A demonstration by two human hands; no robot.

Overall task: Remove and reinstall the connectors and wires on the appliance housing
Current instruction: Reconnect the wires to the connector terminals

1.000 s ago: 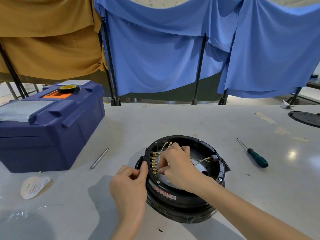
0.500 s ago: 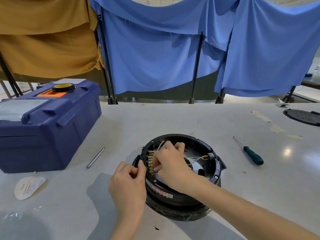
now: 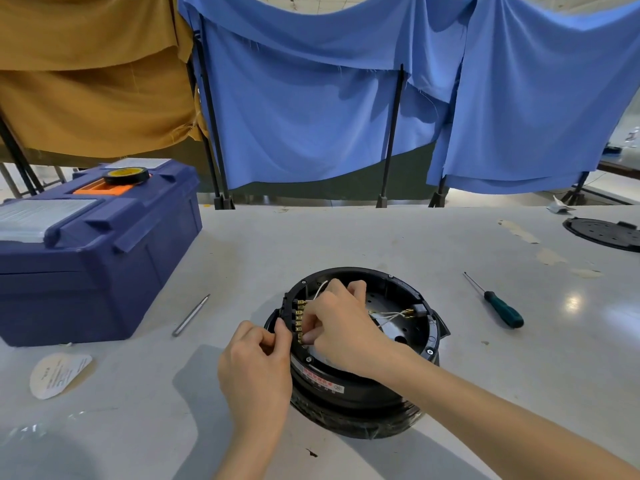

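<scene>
Near edge of the grey table [image 3: 346, 244]: black housing [image 3: 360, 393] — left hand [image 3: 256, 368] pinches its rim, right hand [image 3: 343, 327] inside, fingers curled on brass connectors [image 3: 300, 315]. Beyond — screwdriver [image 3: 498, 308], blue toolbox [image 3: 104, 265]; blue cloths [image 3: 311, 116] hang behind.

— Where's the camera?
— Worn on the head, wide-angle, facing forward and down.
— How close?
— Near the housing [image 3: 381, 393] on the table [image 3: 346, 244]; far curtains [image 3: 311, 116] show too.

Grey table [image 3: 346, 244]: housing [image 3: 363, 393], toolbox [image 3: 104, 271], screwdriver [image 3: 500, 308], metal rod [image 3: 191, 315], paper label [image 3: 59, 374], black disc [image 3: 604, 233].
</scene>
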